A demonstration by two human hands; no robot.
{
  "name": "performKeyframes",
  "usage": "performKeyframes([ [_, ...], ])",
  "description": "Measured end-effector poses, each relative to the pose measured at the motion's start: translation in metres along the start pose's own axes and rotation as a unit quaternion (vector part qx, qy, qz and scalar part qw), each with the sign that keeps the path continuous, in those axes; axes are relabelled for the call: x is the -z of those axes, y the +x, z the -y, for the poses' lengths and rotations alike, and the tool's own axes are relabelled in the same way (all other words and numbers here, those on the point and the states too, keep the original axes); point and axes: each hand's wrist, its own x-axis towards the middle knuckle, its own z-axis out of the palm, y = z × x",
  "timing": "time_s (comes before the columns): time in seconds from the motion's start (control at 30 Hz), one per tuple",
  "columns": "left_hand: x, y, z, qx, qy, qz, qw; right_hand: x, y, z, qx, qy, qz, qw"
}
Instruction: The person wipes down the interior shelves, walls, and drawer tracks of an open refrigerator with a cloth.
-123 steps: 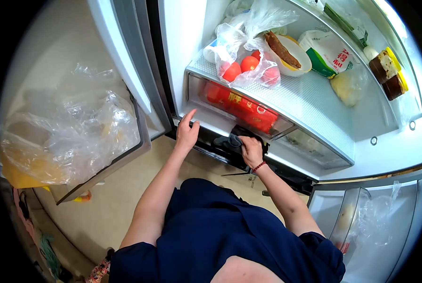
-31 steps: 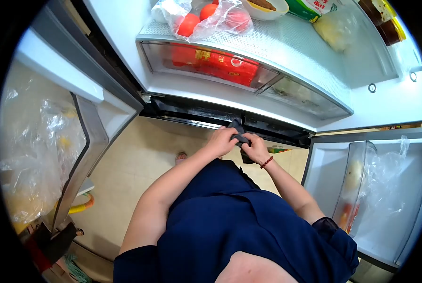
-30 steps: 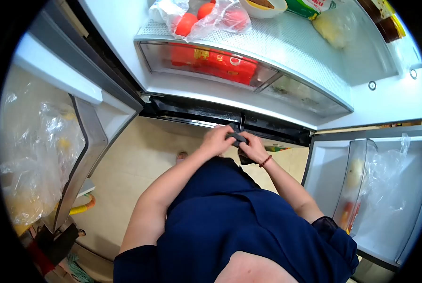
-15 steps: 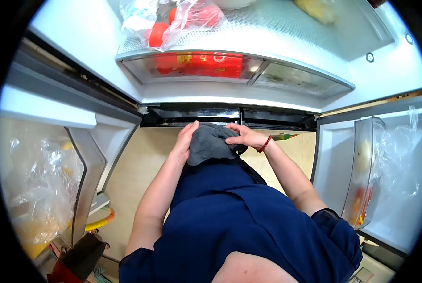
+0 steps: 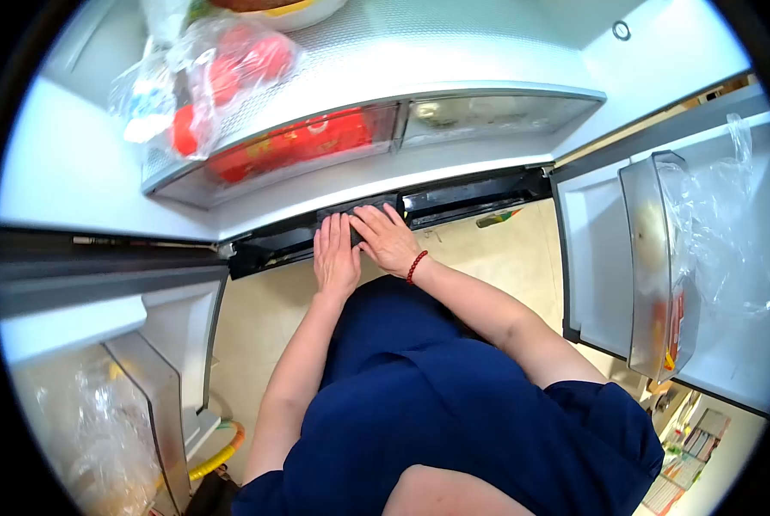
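Note:
A dark grey cloth (image 5: 342, 208) lies on the black ledge (image 5: 480, 193) along the fridge's lower front, mostly hidden under my fingers. My left hand (image 5: 337, 258) is flat on it, fingers stretched forward and side by side. Close beside it, my right hand (image 5: 388, 241) also presses on the cloth with its fingers extended and slightly spread. A red bead bracelet (image 5: 417, 267) circles my right wrist. Neither hand is wrapped around anything.
Two fridge doors stand open: the left door bin (image 5: 148, 378) and right door bin (image 5: 647, 267) contain bagged items. Above the ledge are a shelf with red items in a plastic bag (image 5: 221, 73), a bowl (image 5: 295, 13), and clear drawers (image 5: 488, 120).
The cloth has gone from being held bunched up in front of my body to lying on the black ledge. Both hands moved forward and flattened onto it. The view has turned.

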Motion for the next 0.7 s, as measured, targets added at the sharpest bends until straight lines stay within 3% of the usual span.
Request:
performKeyframes([
  [0.1, -0.007, 0.005, -0.013, -0.012, 0.039, 0.006, 0.999, -0.003, -0.009, -0.028, 0.023, -0.022, 0.003, 0.999],
  [0.5, -0.079, 0.086, -0.121, -0.223, -0.009, 0.037, 0.974, 0.066, -0.077, -0.127, -0.142, -0.019, -0.097, 0.985],
  [0.57, -0.097, 0.099, -0.14, -0.27, 0.007, -0.007, 0.963, 0.077, -0.09, -0.145, -0.182, -0.059, -0.086, 0.978],
  [0.7, -0.094, 0.107, -0.145, -0.284, -0.024, 0.017, 0.958, 0.077, -0.079, -0.135, -0.252, -0.043, -0.121, 0.959],
])
